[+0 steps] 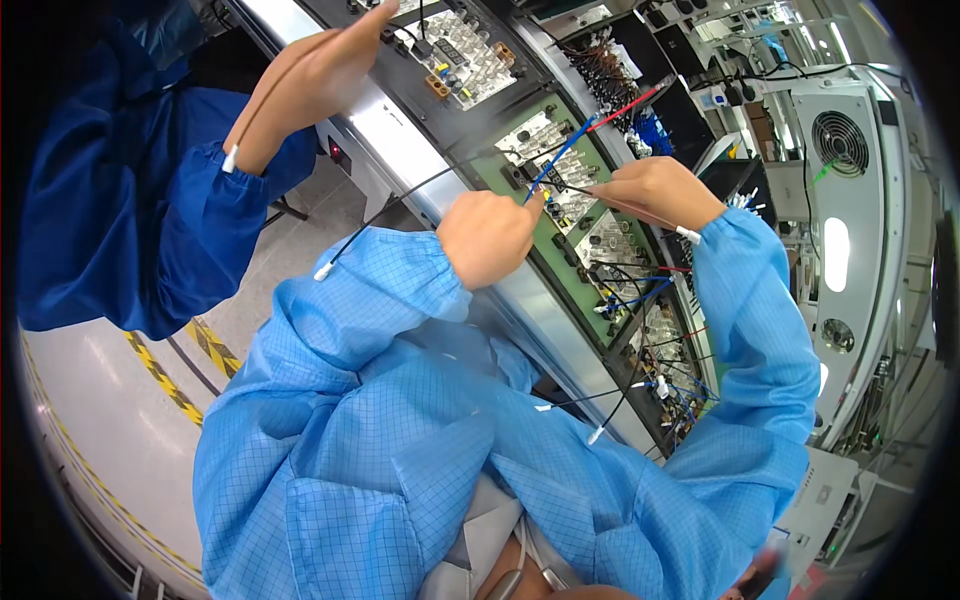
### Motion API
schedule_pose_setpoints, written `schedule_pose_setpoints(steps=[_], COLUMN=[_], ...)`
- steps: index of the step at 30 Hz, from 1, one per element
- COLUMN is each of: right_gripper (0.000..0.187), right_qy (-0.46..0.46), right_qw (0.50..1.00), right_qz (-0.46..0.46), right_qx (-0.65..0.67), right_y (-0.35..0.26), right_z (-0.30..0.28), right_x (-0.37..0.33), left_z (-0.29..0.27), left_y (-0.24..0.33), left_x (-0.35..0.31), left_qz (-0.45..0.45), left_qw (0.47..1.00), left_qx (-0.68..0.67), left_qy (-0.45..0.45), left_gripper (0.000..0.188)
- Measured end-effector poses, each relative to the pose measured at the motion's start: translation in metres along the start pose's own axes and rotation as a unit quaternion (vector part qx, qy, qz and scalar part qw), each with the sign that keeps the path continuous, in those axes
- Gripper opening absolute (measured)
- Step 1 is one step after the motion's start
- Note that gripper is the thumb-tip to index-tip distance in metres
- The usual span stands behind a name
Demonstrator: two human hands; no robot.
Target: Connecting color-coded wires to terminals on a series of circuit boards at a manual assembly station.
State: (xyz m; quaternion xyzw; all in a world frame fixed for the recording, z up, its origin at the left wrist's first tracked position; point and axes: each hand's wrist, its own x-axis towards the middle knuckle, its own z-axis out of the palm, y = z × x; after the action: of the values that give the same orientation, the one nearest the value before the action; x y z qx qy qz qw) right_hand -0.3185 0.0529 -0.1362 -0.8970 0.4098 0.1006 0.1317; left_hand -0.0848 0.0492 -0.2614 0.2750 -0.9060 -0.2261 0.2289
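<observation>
Left fingers (pixel 529 214) at wire (pixel 562 155) (blue)

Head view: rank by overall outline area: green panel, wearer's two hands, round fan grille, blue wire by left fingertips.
1. Green panel
2. Left hand, right hand: too alike to rank
3. Fan grille
4. Blue wire

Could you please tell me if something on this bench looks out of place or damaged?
No spill or damage is apparent. One black cable looks odd: it crosses the bench's metal edge, its white plug unconnected. Beside the right sleeve, the wires look tangled.
</observation>
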Motion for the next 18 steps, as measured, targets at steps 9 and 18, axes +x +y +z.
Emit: schedule_pose_setpoints(steps=[9,18], right_gripper=[0.03,0.051], right_qy=[0.038,0.042], right_qw=[0.976,0.952], right_qz=[-0.127,-0.142], right_qx=[-0.173,-0.269], right_y=[0.015,0.01], right_z=[0.028,0.039], right_x=[0.016,0.017], left_z=[0.004,-0.007], left_y=[-0.003,0.002], left_x=[0.003,-0.001], left_qz=[0.025,0.032], left_qw=[1.0,0.999], left_qx=[0.007,0.0], left_qy=[-0.009,-0.04], left_gripper=[0.044,0.032])
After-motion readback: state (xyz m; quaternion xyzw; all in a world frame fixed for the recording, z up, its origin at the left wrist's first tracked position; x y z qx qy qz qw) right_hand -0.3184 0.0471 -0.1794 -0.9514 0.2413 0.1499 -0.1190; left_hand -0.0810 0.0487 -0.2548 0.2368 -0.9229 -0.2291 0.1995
